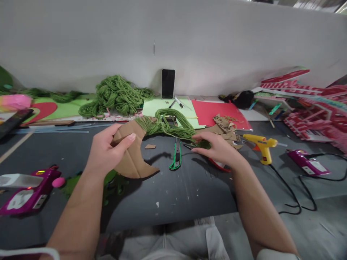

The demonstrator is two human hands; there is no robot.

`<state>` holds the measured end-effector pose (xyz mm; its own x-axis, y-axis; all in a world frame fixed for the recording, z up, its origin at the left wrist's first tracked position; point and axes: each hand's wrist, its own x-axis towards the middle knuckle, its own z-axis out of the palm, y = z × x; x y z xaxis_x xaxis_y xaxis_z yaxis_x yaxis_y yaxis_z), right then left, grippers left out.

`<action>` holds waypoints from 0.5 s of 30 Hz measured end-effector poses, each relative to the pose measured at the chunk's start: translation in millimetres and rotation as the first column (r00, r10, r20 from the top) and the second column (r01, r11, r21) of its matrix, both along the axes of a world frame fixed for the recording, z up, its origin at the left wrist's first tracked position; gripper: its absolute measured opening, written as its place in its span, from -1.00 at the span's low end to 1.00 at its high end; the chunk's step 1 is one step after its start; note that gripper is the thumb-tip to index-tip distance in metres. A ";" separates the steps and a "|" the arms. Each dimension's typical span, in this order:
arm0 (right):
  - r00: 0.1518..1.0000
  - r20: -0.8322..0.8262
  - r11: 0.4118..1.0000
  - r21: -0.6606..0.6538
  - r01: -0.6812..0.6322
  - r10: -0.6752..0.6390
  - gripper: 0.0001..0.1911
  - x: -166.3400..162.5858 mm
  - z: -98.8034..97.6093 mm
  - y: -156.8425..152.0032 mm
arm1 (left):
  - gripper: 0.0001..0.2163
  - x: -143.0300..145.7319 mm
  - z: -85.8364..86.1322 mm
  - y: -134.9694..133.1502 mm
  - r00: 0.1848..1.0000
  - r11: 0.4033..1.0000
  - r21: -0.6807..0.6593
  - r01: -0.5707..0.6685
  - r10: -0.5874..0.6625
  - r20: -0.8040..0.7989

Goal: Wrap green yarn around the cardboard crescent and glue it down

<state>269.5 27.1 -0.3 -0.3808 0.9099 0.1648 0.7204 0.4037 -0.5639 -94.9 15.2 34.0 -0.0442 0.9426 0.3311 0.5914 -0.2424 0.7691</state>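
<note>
A crescent-shaped piece of brown cardboard [132, 155] is gripped in my left hand [105, 150], thumb on its face. Green yarn [176, 122] is wrapped round the crescent's upper tip and runs in a loose bundle to the right. My right hand [217, 148] has its fingers curled round the yarn's right end, with some green showing under the palm. Between my hands a green-edged utility knife [176, 155] lies on the dark table, beside a small cardboard scrap [150, 146]. A thin dark pointed thing [187, 146] lies by my right fingertips; its kind is unclear.
A heap of green yarn [116, 95] sits at the back, left of an upright phone [168, 83]. Red paper [219, 112] and cardboard scraps [225, 128] lie behind my right hand. A yellow glue gun [262, 146] and a purple corded device [307, 162] are at right; another purple device [32, 191] is at left.
</note>
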 end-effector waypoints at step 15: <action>0.756 -0.533 0.920 -0.133 0.368 -0.380 -0.63 29.4 -14.5 24.1 | -0.66 3.2 -9.3 8.4 0.981 0.916 -0.355 0.186 -0.150 0.127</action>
